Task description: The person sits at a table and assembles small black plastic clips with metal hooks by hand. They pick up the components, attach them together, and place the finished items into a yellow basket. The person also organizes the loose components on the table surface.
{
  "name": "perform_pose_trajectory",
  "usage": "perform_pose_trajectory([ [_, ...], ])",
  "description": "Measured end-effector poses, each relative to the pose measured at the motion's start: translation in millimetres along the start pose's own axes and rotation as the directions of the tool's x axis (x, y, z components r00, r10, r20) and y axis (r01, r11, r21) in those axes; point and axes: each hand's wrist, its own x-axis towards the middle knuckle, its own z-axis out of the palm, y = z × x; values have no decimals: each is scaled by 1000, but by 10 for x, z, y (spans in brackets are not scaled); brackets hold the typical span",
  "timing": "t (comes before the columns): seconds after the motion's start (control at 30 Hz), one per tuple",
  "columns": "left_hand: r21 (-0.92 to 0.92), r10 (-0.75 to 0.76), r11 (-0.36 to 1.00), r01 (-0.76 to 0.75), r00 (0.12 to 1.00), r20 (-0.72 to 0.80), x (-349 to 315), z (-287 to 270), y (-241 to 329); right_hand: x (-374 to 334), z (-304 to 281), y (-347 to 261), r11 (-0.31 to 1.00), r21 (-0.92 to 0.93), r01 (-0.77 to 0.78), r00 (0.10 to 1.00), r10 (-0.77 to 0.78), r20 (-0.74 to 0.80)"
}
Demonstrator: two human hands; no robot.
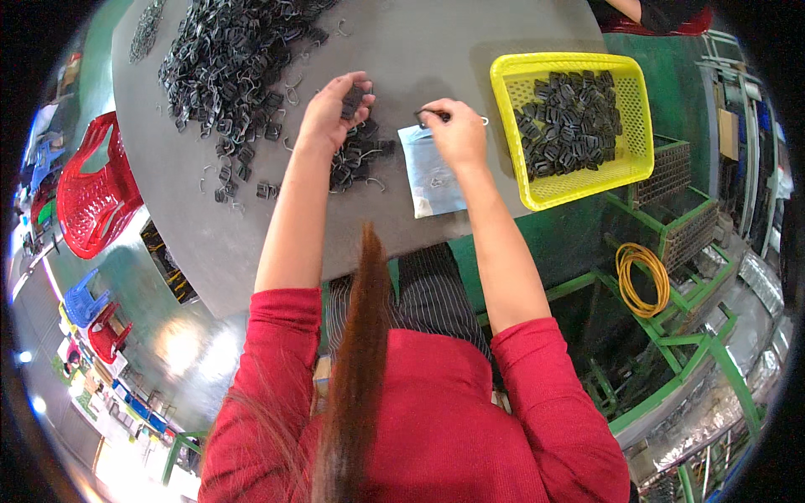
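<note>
Your left hand (334, 107) is cupped over a small heap of black clips (356, 155) on the grey table (436, 42), fingers curled together around one or two black pieces; from this angle you can't quite tell how many. Your right hand (455, 132) pinches a thin wire hook (432, 115) between thumb and forefinger, right above one pale plastic bag (429, 172) lying flat on the table. Up and to your left spreads one big pile of black clips (231, 59), far too many to count, with loose wire hooks scattered around it. On your right sits one yellow basket (511, 92) partly filled with black clips. One red chair (92, 189) stands beside the table on your left, and one coil of yellow hose (644, 281) hangs on the green frame (671, 335).
</note>
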Motion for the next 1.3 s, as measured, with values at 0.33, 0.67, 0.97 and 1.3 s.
perform_pose_trajectory([
  [0.33,343,331,847,-406,908,259,-219,1925,-457,475,-1630,775,979,70,-193,864,203,-460],
  [0.67,950,763,115,-290,638,103,-118,-380,-343,-1,492,-434,884,-300,358,929,-307,205],
  [0.97,821,707,467,-327,696,-126,329,-1185,-17,884,1132,-569,979,160,123,940,-167,296],
  [1.3,371,150,913,-171,985,87,87,-1369,300,926,372,-516,938,222,-267,818,99,567],
])
